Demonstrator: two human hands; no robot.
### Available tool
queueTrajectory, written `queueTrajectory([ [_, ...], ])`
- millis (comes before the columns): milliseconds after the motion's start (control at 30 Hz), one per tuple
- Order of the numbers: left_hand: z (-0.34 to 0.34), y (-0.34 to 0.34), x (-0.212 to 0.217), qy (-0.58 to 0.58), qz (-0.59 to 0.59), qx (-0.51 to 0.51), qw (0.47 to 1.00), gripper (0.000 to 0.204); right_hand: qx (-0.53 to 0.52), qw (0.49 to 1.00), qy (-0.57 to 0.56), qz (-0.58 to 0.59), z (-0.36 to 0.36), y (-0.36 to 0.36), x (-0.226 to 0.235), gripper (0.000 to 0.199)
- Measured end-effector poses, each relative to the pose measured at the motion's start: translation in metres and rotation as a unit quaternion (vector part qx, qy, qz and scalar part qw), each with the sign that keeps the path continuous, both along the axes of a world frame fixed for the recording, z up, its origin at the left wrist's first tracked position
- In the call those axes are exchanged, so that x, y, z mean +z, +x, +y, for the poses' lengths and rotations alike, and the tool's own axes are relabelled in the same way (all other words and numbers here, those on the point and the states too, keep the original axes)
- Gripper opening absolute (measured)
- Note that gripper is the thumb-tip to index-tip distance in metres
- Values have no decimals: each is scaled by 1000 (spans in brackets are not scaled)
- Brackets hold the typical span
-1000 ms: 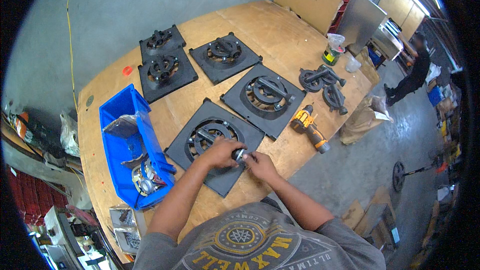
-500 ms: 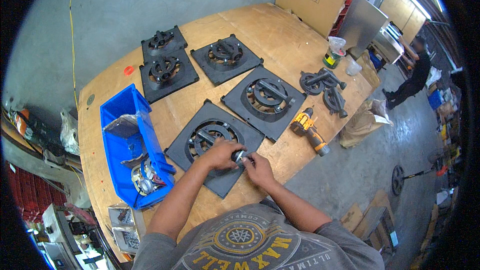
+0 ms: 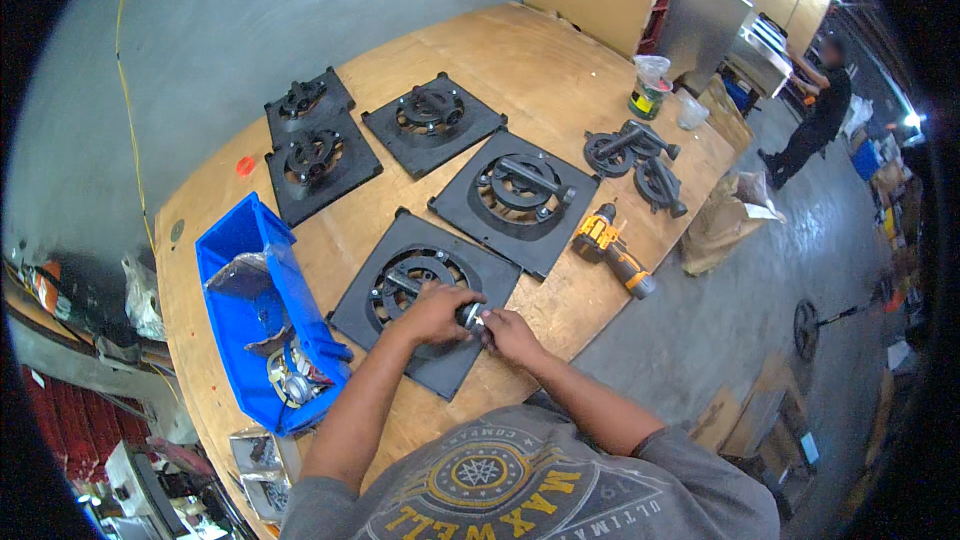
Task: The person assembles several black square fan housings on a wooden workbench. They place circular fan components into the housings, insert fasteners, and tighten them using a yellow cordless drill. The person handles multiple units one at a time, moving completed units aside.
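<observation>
A square black plate (image 3: 440, 372) lies at the table's near side, with a round cast-iron burner (image 3: 402, 285) over its central opening. My left hand (image 3: 437, 313) is over the plate, its fingers curled around the outer end of the burner's pipe. There sits a small round black-and-silver fitting (image 3: 468, 315), between my two hands. From the right, my right hand (image 3: 512, 333) is closed at the fitting, thumb and fingers pinched together against it. My fingers hide part of the fitting and most of the pipe end.
More black plates with burners (image 3: 515, 195) lie farther back. Loose burners (image 3: 630, 155) and a yellow-black cordless drill (image 3: 612, 250) lie to the right. A blue bin (image 3: 235, 305) with metal parts stands left. A person in dark clothes (image 3: 815, 110) stands far right.
The whole view has shifted slightly. Both hands stay at the pipe end; my right fingers have shifted a little around the fitting.
</observation>
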State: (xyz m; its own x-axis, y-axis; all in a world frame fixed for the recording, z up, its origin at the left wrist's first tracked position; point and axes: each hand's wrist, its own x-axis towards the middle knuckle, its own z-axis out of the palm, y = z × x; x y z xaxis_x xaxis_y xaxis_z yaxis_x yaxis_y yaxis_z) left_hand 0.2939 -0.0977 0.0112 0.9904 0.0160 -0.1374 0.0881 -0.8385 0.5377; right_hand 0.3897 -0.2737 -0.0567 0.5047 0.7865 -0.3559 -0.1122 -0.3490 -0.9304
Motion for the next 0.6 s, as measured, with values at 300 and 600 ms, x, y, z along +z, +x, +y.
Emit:
queueTrajectory([
  [300, -3, 3, 16, -17, 34, 19, 999, 67, -31, 972, 60, -225, -5, -14, 3, 49],
  [600, -6, 8, 16, -43, 68, 39, 996, 67, -53, 967, 66, -241, -5, -17, 2, 41],
])
